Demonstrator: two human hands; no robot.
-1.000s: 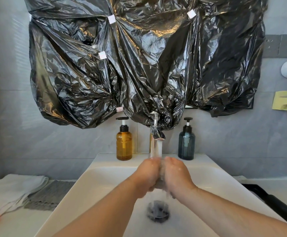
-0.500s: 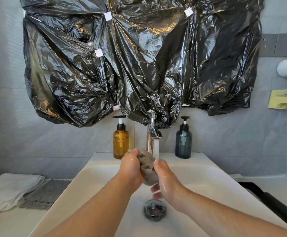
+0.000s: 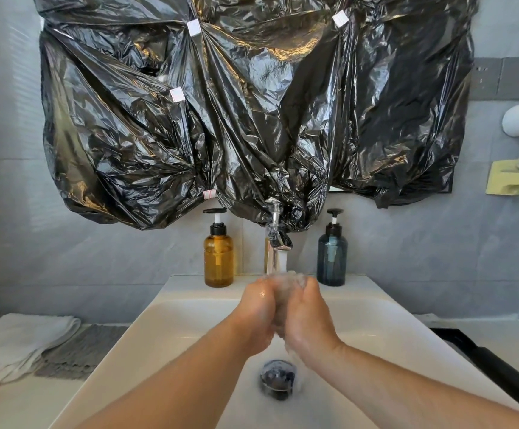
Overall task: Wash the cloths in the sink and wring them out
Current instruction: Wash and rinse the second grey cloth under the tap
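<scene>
Two hands, palm to palm, directly below the running tap [image 3: 275, 239]. At 9 o'clock of the cloth [image 3: 280, 305], left hand [image 3: 256, 311]; at 3 o'clock, right hand [image 3: 309, 320]; both touching it, neither nearer than the other. Fingers of each curled over the far side and mostly hidden behind the knuckles. Closed round the bundle as far as can be told, with only a thin grey strip of fabric showing in the seam between the palms. Wet, blurred edge poking out at 12 o'clock, right under the water stream [image 3: 282, 261]. Bunched into a rough roll, long axis 12 to 6 o'clock, along the seam of the hands. Held clear above the sink [image 3: 190, 320], with the drain [image 3: 278, 377] at 6 o'clock below the wrists.

Judged to be mid-rinse, wringing not yet begun. For a wring, probably best to slide the grips apart along that 12-to-6 axis, one toward each end, then twist opposite ways. Sideways squeeze as now: fine for pressing water out, no twist in it.

More to wash, seemingly: white towel [image 3: 20, 335] and grey mat-like cloth [image 3: 81, 351] on the counter at 9 o'clock of the sink, well apart from the hands.
</scene>
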